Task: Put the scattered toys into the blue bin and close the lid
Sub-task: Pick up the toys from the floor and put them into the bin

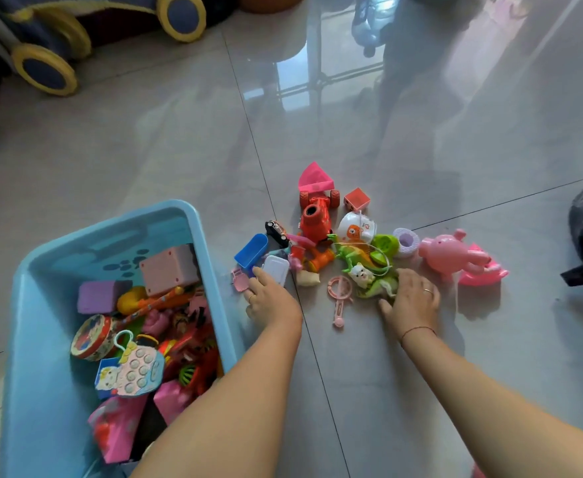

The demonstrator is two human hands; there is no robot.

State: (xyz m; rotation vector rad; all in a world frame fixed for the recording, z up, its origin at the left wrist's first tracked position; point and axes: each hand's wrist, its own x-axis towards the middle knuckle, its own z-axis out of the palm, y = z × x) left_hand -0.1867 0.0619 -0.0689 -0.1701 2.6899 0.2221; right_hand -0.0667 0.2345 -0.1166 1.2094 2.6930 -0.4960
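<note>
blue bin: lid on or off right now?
Off. The blue bin is uncovered at the top, and the toys piled inside it show plainly from above.
</note>
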